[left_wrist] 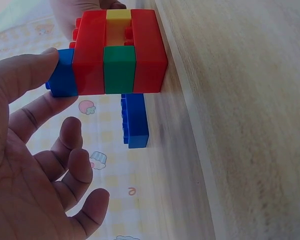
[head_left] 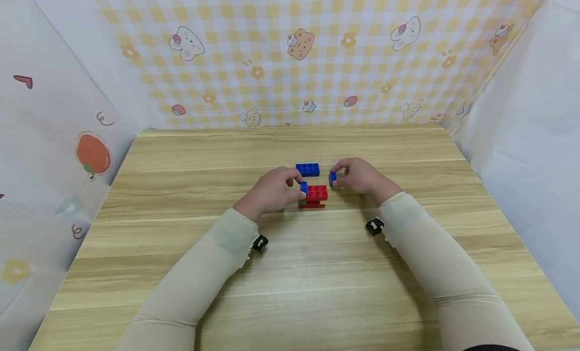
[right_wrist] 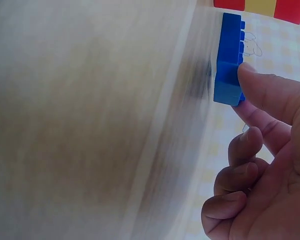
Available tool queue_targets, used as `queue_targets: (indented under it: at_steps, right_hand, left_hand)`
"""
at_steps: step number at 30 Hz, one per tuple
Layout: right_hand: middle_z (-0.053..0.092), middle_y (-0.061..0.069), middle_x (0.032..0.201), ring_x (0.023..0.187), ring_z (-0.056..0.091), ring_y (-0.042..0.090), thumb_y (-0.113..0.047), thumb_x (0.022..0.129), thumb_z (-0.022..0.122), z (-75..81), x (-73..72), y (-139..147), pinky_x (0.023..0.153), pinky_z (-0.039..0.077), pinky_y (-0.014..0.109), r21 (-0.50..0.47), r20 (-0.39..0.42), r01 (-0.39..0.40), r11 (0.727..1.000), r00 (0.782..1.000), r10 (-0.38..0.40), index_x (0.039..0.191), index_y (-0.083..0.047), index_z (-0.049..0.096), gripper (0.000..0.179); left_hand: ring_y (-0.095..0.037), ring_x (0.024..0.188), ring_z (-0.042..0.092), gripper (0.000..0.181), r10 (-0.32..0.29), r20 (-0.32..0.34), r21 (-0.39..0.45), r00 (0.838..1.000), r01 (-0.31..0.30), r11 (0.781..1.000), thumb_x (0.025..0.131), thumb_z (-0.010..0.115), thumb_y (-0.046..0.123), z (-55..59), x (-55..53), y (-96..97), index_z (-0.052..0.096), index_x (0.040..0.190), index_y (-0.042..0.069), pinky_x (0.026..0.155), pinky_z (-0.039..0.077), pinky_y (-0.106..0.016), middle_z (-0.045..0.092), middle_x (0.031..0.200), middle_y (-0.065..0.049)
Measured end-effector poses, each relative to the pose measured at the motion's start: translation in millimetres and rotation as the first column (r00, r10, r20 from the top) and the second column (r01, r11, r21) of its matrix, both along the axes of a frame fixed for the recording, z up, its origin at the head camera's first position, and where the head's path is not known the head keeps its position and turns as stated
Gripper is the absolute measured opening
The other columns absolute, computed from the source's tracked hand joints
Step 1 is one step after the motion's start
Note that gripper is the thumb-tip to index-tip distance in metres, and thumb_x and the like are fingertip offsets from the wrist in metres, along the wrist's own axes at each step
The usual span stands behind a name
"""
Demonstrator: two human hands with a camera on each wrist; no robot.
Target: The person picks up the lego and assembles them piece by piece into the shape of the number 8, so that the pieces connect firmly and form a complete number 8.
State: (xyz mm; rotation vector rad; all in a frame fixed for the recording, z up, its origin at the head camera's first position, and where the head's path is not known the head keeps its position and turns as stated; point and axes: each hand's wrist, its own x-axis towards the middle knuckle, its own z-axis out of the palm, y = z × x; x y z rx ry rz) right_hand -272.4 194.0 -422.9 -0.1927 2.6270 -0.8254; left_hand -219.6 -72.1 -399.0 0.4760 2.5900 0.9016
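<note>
A block stack (head_left: 317, 192) has a red brick on top, a red brick at the bottom, and a green brick (left_wrist: 120, 70) and a yellow brick (left_wrist: 118, 27) between them. My left hand (head_left: 276, 190) pinches a small blue brick (left_wrist: 65, 72) between thumb and index finger, on the top red brick at the stack's left end. To the right of the stack, my right hand (head_left: 360, 177) pinches another small blue brick (right_wrist: 227, 92) by thumb and index finger, close over the table. The other fingers of both hands curl loosely.
A long blue brick (head_left: 307, 169) lies on the wooden table (head_left: 290, 290) just behind the stack. Black wrist devices (head_left: 260, 242) sit under both sleeves. A yellow checked cloth (head_left: 272, 54) hangs along the table's back edge, with white cloths at the sides.
</note>
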Motion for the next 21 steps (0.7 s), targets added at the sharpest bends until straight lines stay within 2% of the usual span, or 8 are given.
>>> queue_targets:
  at_steps: [7, 16, 21]
  right_hand:
    - [0.054, 0.01, 0.097, 0.085, 0.05, 0.026, -0.021, 0.096, 0.078, 4.2, 2.9, -0.3, 0.072, 0.043, 0.036, -0.002, -0.021, -0.012, 1.0, 1.0, 0.012, 0.129, -0.013, 0.072, 0.035]
    - [0.054, 0.011, 0.102, 0.091, 0.05, 0.028, -0.022, 0.097, 0.078, 12.1, 10.5, -2.7, 0.073, 0.042, 0.038, -0.02, -0.023, -0.006, 1.0, 1.0, 0.005, 0.129, -0.015, 0.071, 0.034]
    - [0.053, 0.011, 0.098, 0.089, 0.049, 0.028, -0.022, 0.098, 0.077, 15.7, 15.1, -2.9, 0.071, 0.042, 0.037, -0.033, -0.034, -0.017, 0.999, 0.999, 0.016, 0.13, -0.015, 0.071, 0.034]
  left_hand:
    - [-0.028, 0.107, 0.059, 0.032, 0.006, 0.005, -0.002, 1.0, -0.006, 1.0, 0.098, 0.076, 0.036, 1.8, 1.0, 0.2, 0.068, 0.124, 0.02, 0.089, 0.052, -0.044, 0.061, 0.123, -0.006]
    - [-0.029, 0.105, 0.059, 0.032, 0.002, 0.003, -0.008, 1.0, -0.002, 1.0, 0.099, 0.075, 0.036, 2.9, 1.6, -0.4, 0.068, 0.125, 0.02, 0.088, 0.052, -0.044, 0.061, 0.122, -0.007]
    - [-0.029, 0.105, 0.059, 0.032, -0.004, 0.001, -0.009, 1.0, 0.004, 1.0, 0.099, 0.075, 0.036, 2.0, 1.2, -0.2, 0.068, 0.125, 0.02, 0.087, 0.052, -0.044, 0.061, 0.122, -0.007]
